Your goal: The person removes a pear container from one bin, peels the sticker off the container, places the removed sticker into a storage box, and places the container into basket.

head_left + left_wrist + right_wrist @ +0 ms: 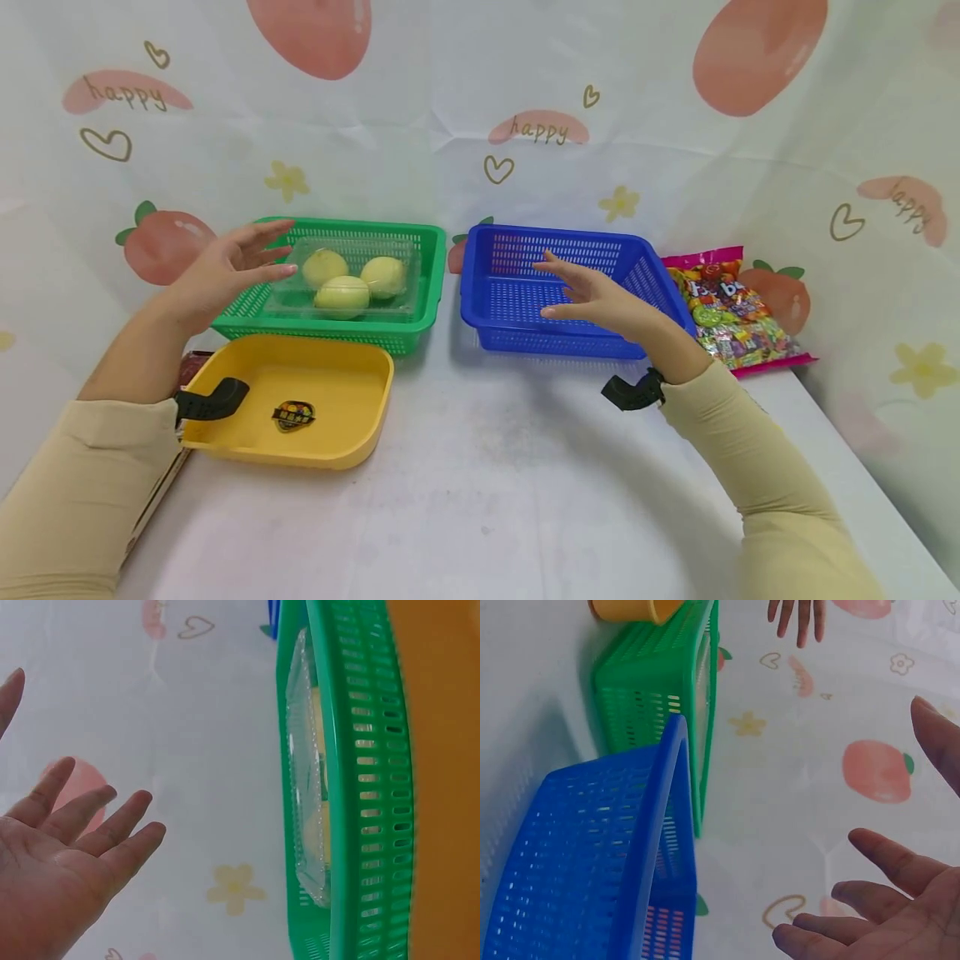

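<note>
My left hand (217,275) hovers in the air near the left end of a green basket (431,283), fingers spread and holding nothing. Inside that basket lies a clear plastic box (300,304) with three pale yellow-green round fruits (342,295). Over the blue basket (555,340) is my right hand (600,304), its fingers apart and nothing in its grasp. No contents show in the blue basket. Both wrist views show the palms and loosely extended fingers, the left hand (67,855) beside the green basket and the right hand (885,907) beside the blue one.
A yellow tray (330,417) with a dark label sits in front of the green basket. A candy bag (731,312) leans at the right of the blue basket. Something dark red-brown lies partly hidden left of the tray. A printed cloth (420,100) hangs behind.
</note>
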The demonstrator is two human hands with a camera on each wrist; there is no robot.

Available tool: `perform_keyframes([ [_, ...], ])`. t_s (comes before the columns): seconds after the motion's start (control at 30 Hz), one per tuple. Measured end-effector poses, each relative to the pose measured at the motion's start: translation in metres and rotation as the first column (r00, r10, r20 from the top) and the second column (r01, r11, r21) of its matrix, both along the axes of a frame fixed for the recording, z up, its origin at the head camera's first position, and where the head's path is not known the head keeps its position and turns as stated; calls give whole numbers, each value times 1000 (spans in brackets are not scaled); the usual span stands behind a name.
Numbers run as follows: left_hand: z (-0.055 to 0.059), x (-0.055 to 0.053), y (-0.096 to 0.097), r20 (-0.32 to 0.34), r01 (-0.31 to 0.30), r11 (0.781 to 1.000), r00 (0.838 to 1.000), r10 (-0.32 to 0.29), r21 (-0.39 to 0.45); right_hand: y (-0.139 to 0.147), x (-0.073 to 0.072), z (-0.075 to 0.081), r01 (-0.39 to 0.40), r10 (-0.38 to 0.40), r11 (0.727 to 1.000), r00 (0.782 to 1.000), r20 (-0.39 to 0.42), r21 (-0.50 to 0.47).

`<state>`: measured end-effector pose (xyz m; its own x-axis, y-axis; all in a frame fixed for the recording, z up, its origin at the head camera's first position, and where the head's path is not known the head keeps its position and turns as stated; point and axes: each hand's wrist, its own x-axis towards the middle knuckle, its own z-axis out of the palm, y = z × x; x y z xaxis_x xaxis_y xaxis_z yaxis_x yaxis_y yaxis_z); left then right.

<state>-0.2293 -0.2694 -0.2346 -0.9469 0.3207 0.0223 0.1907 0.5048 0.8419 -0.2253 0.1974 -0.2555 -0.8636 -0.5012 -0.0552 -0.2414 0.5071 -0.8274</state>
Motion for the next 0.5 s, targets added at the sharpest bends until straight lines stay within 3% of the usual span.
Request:
perform_keyframes([
  [0.23, 0, 18, 6, -15, 7, 996, 1000, -8, -89, 21, 25, 3, -7, 7, 1000, 1000, -30, 5],
  [0.5, -7, 41, 7, -100, 40, 991, 994, -52, -124, 42, 54, 4, 24, -24, 1000, 999, -31, 1],
])
